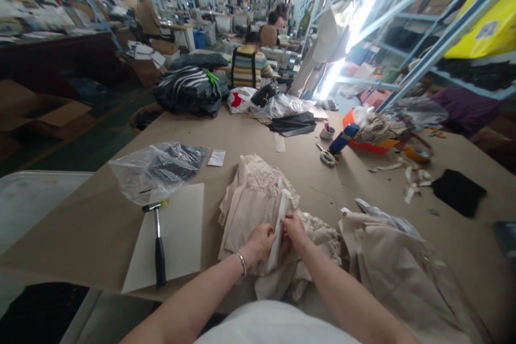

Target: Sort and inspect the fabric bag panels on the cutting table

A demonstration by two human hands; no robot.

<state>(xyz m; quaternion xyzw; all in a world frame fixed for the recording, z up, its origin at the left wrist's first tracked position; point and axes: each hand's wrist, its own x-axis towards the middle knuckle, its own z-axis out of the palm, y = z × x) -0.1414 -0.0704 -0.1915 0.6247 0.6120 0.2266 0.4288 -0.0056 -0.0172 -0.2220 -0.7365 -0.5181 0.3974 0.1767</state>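
A stack of beige fabric pieces point(248, 201), gathered along the far end, lies in front of me on the table. Along its right side runs a long, narrow white strip point(276, 247). My left hand point(260, 242), with a bracelet at the wrist, has its fingers closed at the strip's left edge. From the other side my right hand point(294, 230) pinches the strip's right edge, a little farther up. Crumpled beige fabric point(322, 231) spreads to the right of the stack. The fingertips partly hide what is pinched.
On the left, a hammer point(160, 252) rests on a pale board point(185, 231), below a plastic bag point(161, 166) with dark cloth. Scissors point(327, 157), a blue spray can point(343, 138) and an orange bin point(373, 144) stand farther right. More beige fabric point(395, 263) lies at right. People sit beyond.
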